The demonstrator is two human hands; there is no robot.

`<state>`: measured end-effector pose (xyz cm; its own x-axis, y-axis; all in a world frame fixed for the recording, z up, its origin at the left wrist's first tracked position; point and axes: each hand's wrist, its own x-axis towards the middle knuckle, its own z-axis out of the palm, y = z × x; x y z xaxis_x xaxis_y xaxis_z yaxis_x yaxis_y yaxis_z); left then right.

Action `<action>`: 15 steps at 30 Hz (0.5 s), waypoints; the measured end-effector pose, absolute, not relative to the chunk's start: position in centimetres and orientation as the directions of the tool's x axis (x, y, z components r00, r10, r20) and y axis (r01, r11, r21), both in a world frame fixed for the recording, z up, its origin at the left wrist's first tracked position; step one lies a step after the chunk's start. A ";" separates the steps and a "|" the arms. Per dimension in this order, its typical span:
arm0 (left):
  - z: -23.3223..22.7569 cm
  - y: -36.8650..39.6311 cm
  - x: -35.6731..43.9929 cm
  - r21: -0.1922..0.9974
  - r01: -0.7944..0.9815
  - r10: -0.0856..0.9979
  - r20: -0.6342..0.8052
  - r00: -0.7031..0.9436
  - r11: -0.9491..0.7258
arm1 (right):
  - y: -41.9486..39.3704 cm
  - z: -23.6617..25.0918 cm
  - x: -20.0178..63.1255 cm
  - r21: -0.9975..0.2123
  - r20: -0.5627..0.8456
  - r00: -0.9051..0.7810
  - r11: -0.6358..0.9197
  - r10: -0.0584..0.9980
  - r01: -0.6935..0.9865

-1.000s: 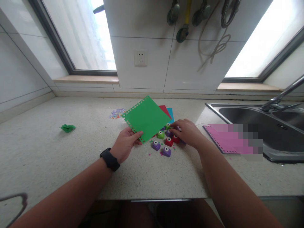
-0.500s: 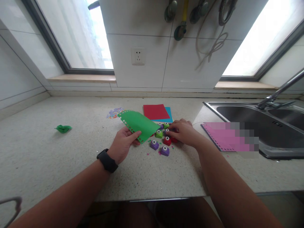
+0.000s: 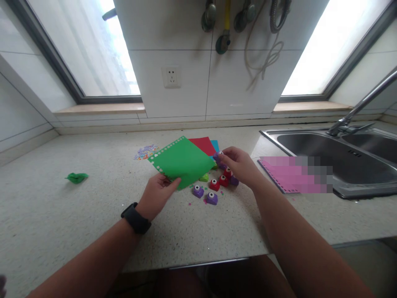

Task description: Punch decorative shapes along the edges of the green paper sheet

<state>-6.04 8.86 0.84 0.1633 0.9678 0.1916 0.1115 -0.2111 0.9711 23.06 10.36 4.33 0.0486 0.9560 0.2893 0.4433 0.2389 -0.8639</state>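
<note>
My left hand [image 3: 159, 192] grips a sheet of green paper [image 3: 186, 161] by its near edge, thumb on top. Small shapes are punched out along the sheet's left edges. A purple craft punch [image 3: 218, 159] is between the fingers of my right hand [image 3: 237, 163], beside the paper's right corner. Other punches stand on the counter close by: a red punch [image 3: 214, 184], a purple punch [image 3: 212, 198], another purple punch [image 3: 198, 191] and a partly covered green punch [image 3: 204, 178]. Part of the group is hidden behind the paper and my right hand.
Behind the green sheet lie red paper [image 3: 205, 145] and blue paper [image 3: 215, 144]. Paper confetti [image 3: 146, 152] is heaped left of them. A crumpled green piece [image 3: 77, 178] lies far left. Pink punched paper [image 3: 279, 174] rests near the steel sink [image 3: 273, 136] on the right.
My right hand has lifted a purple punch from the group. The green paper has flattened out and turned, its right corner now close to that punch. The view has shifted slightly.
</note>
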 end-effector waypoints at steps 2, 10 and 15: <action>0.7 8.9 -6.3 0.945 0.185 0.956 0.242 0.164 -0.271 | 10.3 4.3 23.0 -0.921 0.275 0.051 0.248 0.960 0.300; 1.2 8.8 -6.4 0.920 0.188 0.938 0.336 0.083 -0.345 | 10.4 4.7 23.2 -0.946 0.323 0.121 0.316 0.939 0.077; 2.0 8.7 -5.6 0.985 -0.135 0.992 0.113 0.062 -0.104 | 10.6 4.5 23.4 -0.947 0.316 0.081 0.319 0.945 -0.027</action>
<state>-5.59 8.74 1.95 0.0618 0.9917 0.1129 -0.1350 -0.1037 0.9854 23.37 10.57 4.49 0.0814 0.9451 0.3164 -0.0267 0.3195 -0.9472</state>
